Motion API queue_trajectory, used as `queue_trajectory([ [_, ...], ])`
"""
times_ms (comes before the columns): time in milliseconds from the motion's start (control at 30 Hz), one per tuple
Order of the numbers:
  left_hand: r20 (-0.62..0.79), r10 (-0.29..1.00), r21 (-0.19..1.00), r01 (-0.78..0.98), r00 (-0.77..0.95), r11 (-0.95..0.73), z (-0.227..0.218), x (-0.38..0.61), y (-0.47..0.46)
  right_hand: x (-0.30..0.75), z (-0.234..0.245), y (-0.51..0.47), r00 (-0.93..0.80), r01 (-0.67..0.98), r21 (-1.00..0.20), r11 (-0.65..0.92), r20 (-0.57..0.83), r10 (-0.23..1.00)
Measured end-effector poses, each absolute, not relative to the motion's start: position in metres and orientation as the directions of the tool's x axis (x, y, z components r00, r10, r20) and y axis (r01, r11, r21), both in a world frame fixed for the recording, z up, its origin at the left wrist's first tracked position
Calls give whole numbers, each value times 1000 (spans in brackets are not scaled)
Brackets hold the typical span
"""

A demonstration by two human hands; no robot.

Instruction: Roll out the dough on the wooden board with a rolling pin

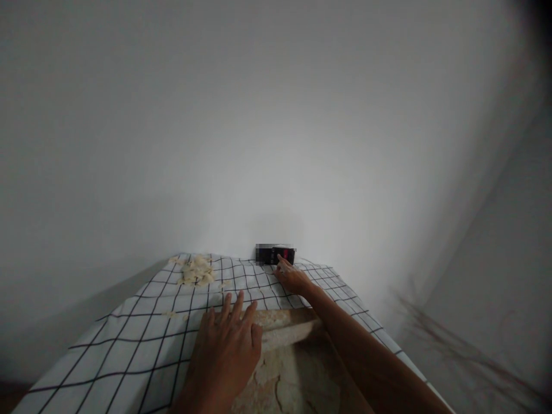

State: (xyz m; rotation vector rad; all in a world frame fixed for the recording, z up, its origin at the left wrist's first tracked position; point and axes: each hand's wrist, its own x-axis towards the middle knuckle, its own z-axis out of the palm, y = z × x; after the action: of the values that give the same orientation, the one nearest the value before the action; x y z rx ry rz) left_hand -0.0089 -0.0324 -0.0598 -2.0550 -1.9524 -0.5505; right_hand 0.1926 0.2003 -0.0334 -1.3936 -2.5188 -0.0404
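Note:
My right hand [293,278] reaches to the back of the table, its index finger stretched out onto the front of a phone [290,253] that leans upright against the wall. Part of that phone's left side is blurred out. Fingers spread, my left hand [233,339] rests at the left side of a floury wooden board [276,316] and holds nothing. Across the board lies a flour-dusted rolling pin [288,336], its right end hidden by my right forearm. Below the pin, a thin pale layer that looks like dough or flour [280,379] covers the board.
A heap of flat, pale dough pieces [198,270] lies on the white checked tablecloth [142,322] at the back left. Directly behind the table stands a plain wall [276,144]. Thin, blurred twigs [457,339] stick out at the right.

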Motion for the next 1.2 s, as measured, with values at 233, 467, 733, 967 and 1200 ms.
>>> queue_trajectory([
  [233,458,888,111,989,35,-96,-64,-8,-32,214,-29,200,-520,762,-240,601,327,789],
  [467,409,910,116,986,61,-118,-49,-10,-37,247,-26,133,-638,604,-397,691,280,718],
  [733,396,913,83,987,96,-139,-39,1,-70,265,-53,81,-673,669,-267,694,181,717],
  [967,315,948,237,963,45,-125,-32,20,-128,281,-69,12,-637,695,-147,704,329,698],
  [1200,376,922,247,949,93,-196,-42,22,-169,290,-90,-58,-541,700,-130,702,546,640],
])
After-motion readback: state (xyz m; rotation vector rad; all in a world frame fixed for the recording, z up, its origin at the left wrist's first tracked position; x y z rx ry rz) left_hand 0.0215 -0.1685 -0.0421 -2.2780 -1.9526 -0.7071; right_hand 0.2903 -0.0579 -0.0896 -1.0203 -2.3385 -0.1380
